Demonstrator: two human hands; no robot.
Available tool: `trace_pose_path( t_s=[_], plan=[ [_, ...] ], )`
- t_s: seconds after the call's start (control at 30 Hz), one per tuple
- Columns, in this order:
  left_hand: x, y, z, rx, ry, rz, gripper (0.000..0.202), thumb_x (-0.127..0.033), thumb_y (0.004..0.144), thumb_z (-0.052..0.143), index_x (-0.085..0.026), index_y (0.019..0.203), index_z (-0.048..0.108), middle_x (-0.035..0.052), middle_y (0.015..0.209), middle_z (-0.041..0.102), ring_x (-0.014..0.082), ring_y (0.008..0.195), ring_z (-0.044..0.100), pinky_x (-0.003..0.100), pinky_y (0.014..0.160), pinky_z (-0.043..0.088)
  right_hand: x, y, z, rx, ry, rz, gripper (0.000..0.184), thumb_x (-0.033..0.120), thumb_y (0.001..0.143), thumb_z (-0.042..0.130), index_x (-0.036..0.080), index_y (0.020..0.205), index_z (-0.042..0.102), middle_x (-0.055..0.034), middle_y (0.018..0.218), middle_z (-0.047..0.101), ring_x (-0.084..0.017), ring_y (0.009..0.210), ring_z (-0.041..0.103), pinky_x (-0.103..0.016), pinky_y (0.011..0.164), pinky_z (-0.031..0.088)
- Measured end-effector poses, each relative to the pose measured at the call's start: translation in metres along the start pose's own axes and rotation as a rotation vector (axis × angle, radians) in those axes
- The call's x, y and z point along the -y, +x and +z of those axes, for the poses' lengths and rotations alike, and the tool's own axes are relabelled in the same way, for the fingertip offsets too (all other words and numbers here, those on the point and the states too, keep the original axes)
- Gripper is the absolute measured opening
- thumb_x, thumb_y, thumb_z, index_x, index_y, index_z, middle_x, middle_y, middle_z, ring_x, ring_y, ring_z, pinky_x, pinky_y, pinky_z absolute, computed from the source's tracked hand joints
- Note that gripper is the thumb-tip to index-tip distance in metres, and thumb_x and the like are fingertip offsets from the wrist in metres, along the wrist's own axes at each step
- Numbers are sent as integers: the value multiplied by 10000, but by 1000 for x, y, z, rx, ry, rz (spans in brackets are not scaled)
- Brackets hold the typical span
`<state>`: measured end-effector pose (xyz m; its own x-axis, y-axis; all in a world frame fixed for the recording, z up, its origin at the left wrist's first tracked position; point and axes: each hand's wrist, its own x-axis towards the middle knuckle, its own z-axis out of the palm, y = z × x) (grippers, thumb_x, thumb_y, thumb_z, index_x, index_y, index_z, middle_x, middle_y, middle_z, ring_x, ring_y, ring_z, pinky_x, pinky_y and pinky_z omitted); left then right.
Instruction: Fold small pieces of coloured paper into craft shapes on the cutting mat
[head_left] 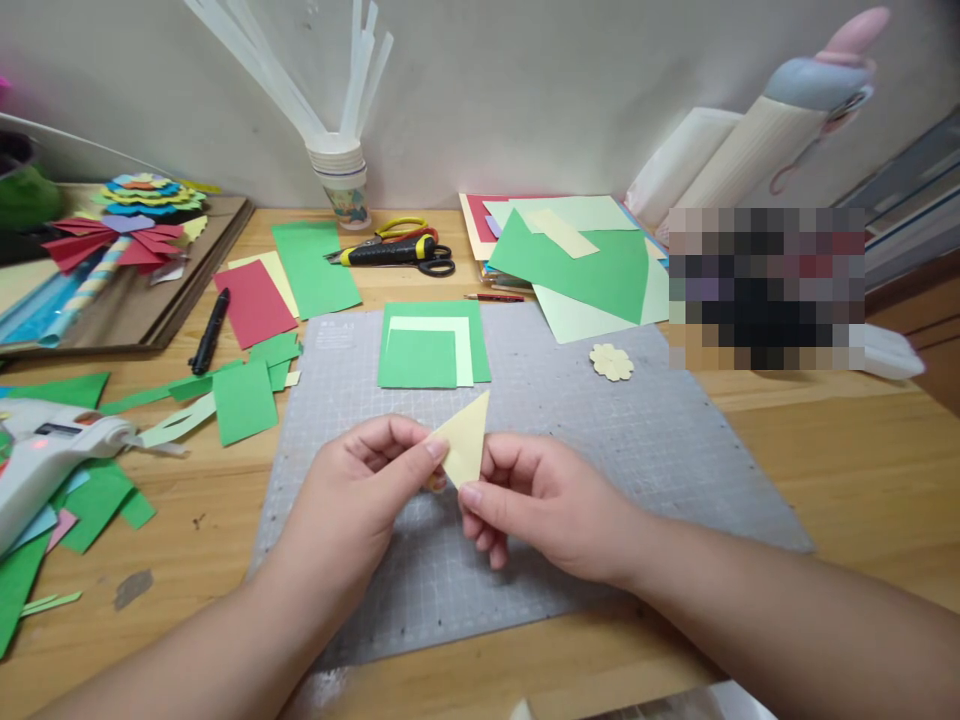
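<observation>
A pale yellow paper triangle, apparently folded, is held above the grey cutting mat. My left hand pinches its left corner between thumb and fingers. With thumb and curled fingers, my right hand grips the lower right part. Just beyond the hands, squares of green paper and a light green sheet lie stacked on the mat. To the right on the mat rests a cream scalloped paper flower.
Left are a white glue gun, green paper scraps and a black pen. Behind lie a utility knife, scissors, a pencil, stacked coloured paper and a paper cup holding white sticks.
</observation>
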<state>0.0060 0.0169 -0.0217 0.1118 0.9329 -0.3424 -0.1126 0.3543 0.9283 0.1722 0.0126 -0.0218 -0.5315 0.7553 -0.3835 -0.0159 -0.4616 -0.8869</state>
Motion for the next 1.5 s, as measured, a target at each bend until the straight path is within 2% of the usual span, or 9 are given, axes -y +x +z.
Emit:
trace_pose_path(
  t_s=[0.23, 0.4, 0.6, 0.73, 0.97, 1.1, 1.27, 1.37, 1.5],
  plan=[
    [0, 0, 1, 68, 13, -30, 176, -265, 746, 681, -172, 639, 576, -34, 559, 591, 95, 557, 513, 204, 561, 393, 4, 0, -7, -70, -77, -114, 203, 281, 813, 562, 182, 656, 479, 35, 573, 527, -78, 480, 468, -207, 451, 380],
    [-3, -3, 3, 137, 140, -1, 183, -263, 740, 657, -179, 610, 559, -29, 573, 568, 107, 564, 497, 220, 564, 393, 5, 1, -9, -204, -127, -280, 180, 309, 839, 564, 190, 706, 545, 31, 611, 518, -90, 526, 455, -222, 492, 371],
    [-6, -6, 11, 261, 292, 38, 86, -247, 743, 604, -187, 691, 568, -4, 665, 569, 151, 649, 525, 252, 589, 413, 3, 0, -9, -239, -252, -337, 145, 278, 836, 568, 192, 720, 561, 18, 656, 529, -108, 581, 472, -234, 531, 383],
    [-6, -6, 8, 175, 312, 82, 91, -286, 781, 589, -198, 778, 567, -24, 677, 548, 126, 619, 490, 230, 570, 392, 4, -1, -9, -197, -402, -357, 147, 253, 853, 544, 187, 722, 560, 16, 676, 534, -112, 622, 482, -232, 556, 378],
    [-6, -6, 2, 33, 343, 171, 81, -277, 806, 575, -212, 767, 549, -29, 697, 557, 121, 618, 500, 216, 546, 379, 6, 0, -9, -231, -368, -307, 99, 247, 830, 553, 188, 751, 545, 19, 702, 530, -93, 561, 442, -221, 496, 355],
    [-7, -5, 3, 96, 573, 299, 28, -227, 808, 555, -215, 788, 570, -4, 787, 605, 166, 758, 565, 260, 659, 420, 2, 1, -10, -213, -503, -351, 85, 177, 802, 556, 192, 720, 538, 25, 670, 532, -108, 605, 474, -235, 549, 378],
    [-8, -5, 3, 165, 790, 449, 95, -168, 783, 522, -205, 697, 537, -17, 700, 579, 155, 674, 547, 275, 640, 405, 1, -1, -11, -143, -618, -434, 125, 138, 804, 537, 185, 690, 519, 31, 651, 517, -103, 613, 470, -231, 567, 377],
    [-9, -7, 2, 165, 775, 437, 91, -159, 747, 521, -207, 671, 509, -23, 673, 562, 152, 648, 534, 273, 610, 401, 3, -2, -10, -120, -629, -529, 151, 131, 813, 525, 178, 671, 515, 28, 648, 515, -101, 619, 473, -233, 582, 377],
    [-9, -7, 0, 79, 704, 353, 94, -152, 715, 513, -213, 650, 482, -26, 674, 545, 152, 653, 521, 269, 589, 393, 4, -4, -10, -220, -572, -542, 149, 126, 795, 518, 173, 654, 517, 14, 638, 527, -112, 602, 483, -249, 566, 382]
  ],
)
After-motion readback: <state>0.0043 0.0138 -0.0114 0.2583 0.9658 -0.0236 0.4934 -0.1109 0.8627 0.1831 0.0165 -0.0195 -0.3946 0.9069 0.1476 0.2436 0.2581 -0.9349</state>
